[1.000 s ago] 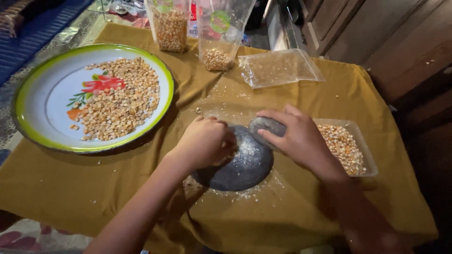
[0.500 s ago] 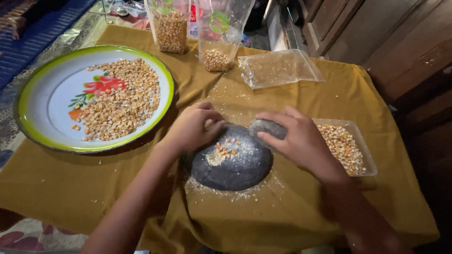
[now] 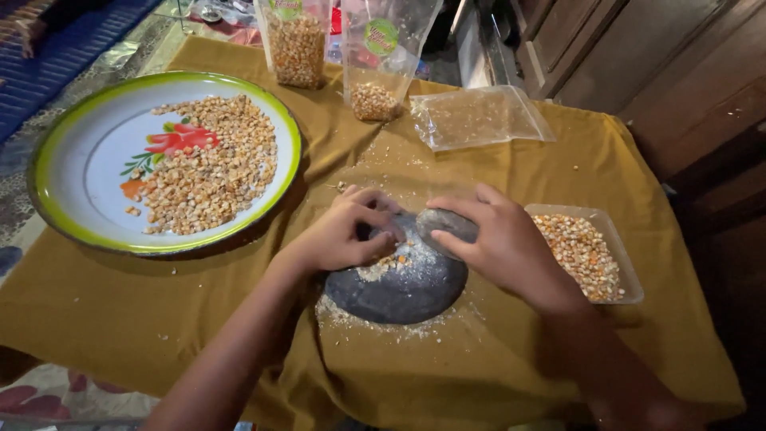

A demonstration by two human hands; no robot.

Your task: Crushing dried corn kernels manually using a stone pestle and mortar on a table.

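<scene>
A flat dark grinding stone lies on the mustard cloth, dusted with crushed corn. My right hand grips a smaller grey hand stone at the slab's far edge. My left hand rests curled on the slab's upper left, fingers over a small heap of corn kernels. Pale crumbs ring the slab on the cloth.
A large white plate with a green rim holds cracked corn at the left. A clear plastic tub of corn sits right of my right hand. Two plastic bags of corn and a flat empty bag lie at the back.
My left hand slid from the slab's middle up to its upper-left edge, uncovering the crushed corn. My right hand stayed on the hand stone.
</scene>
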